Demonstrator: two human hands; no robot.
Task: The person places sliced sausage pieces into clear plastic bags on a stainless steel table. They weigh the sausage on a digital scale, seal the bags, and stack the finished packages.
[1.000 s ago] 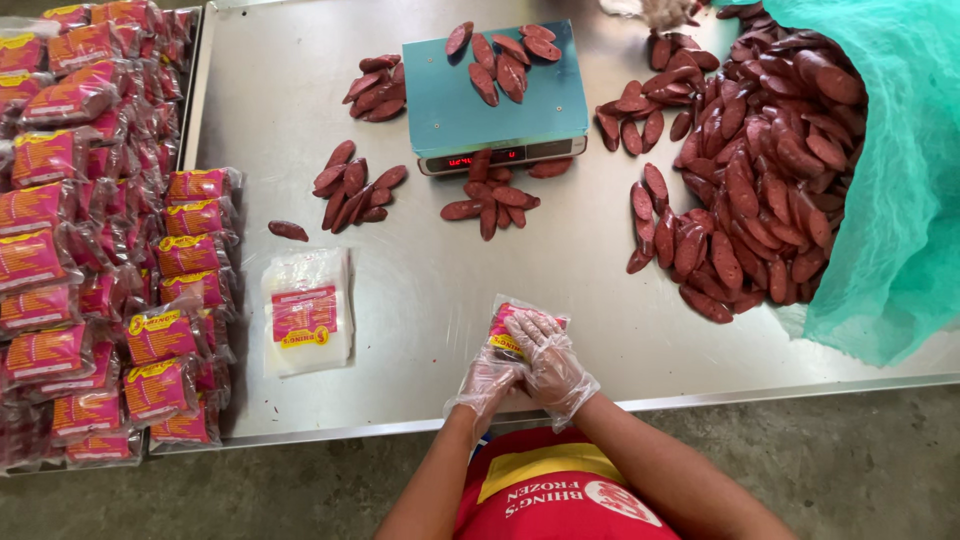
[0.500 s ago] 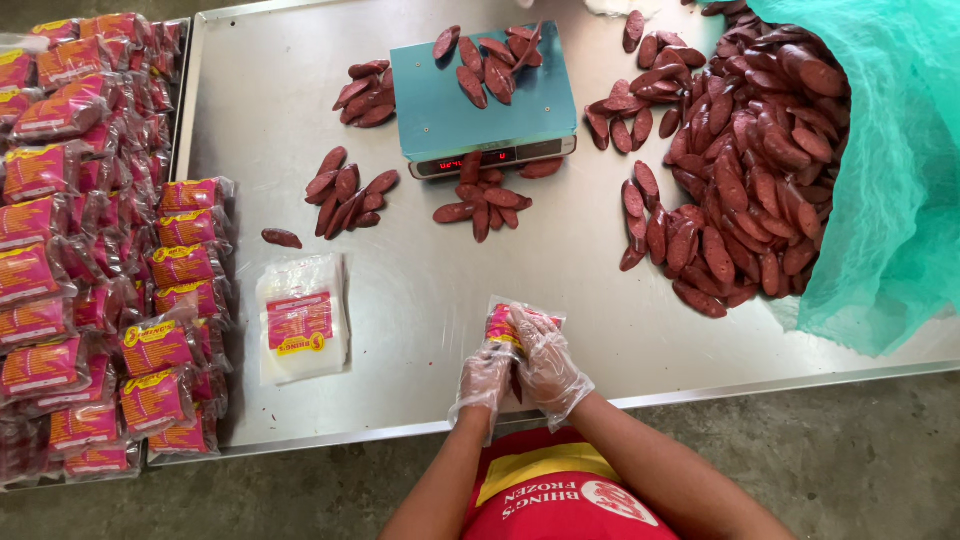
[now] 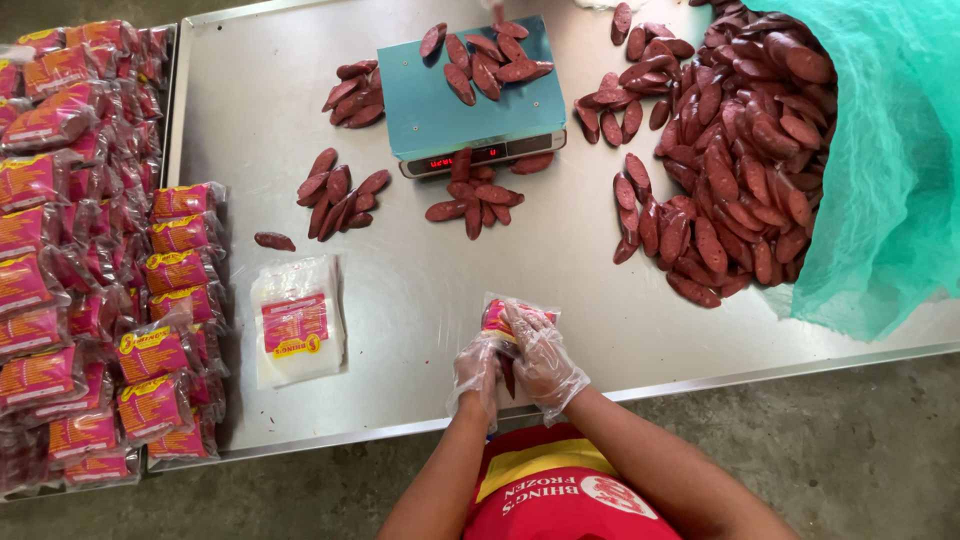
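Observation:
Both my hands wear thin clear gloves and meet at the near edge of the steel table (image 3: 600,310). My left hand (image 3: 477,368) and my right hand (image 3: 543,352) together grip a small clear plastic bag (image 3: 503,312) with a red and yellow label; dark red sausages show between the hands. A stack of empty labelled bags (image 3: 296,320) lies to the left of my hands. A blue digital scale (image 3: 472,92) stands at the far middle with several sausages on its pan.
A big heap of dark red sausages (image 3: 738,150) spills from green netting (image 3: 890,150) at the right. Small sausage piles (image 3: 340,195) lie near the scale. Filled labelled packs (image 3: 170,290) cover the table's left edge and a tray (image 3: 50,200) beside it.
My hands have stayed at the near edge working on the bag. The view has shifted slightly; nothing else on the table moved.

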